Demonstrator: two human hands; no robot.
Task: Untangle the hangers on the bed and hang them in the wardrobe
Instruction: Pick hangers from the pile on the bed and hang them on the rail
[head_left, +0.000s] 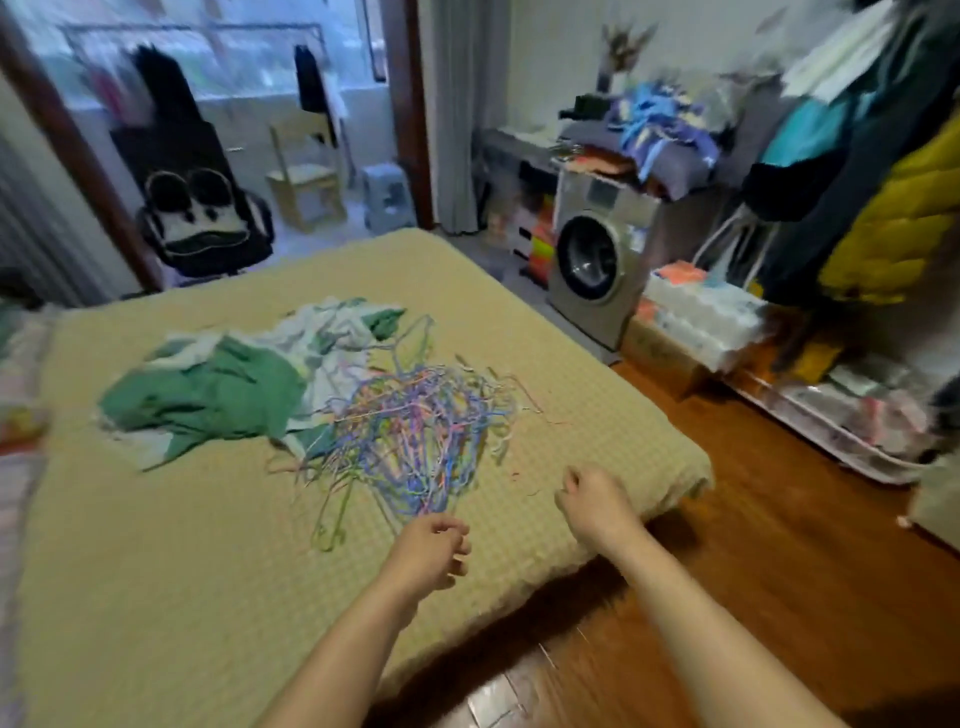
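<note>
A tangled heap of thin hangers (415, 431) in blue, pink, purple, green and white lies on the bed (156, 571), toward the near right part of the mattress. The wires cross over one another so densely that single hangers cannot be told apart in the middle; a few loose ends stick out, with a green one lying nearest the front edge of the pile. On its far left side the heap touches a crumpled green and white cloth (223, 384), which spreads across the middle of the bed.

Both bare forearms reach in from the bottom of the view. The left hand (434, 551) hovers just beside the near edge of the heap, its fingers loosely curled and holding nothing. The right hand (592, 499) is over the bed near its right corner, a little apart from the pile, fingers likewise loosely curled with nothing in them.

The bed carries a yellow-green quilted cover. To its right is a wooden floor (753, 597). Beyond the far corner of the bed stands a front-loading washing machine (597, 260) with folded clothes heaped on top. At the right edge, jackets (893, 218) in yellow, teal and dark colours hang above low storage boxes. Behind the bed a doorway opens on a balcony with a small wooden chair (306, 176).
</note>
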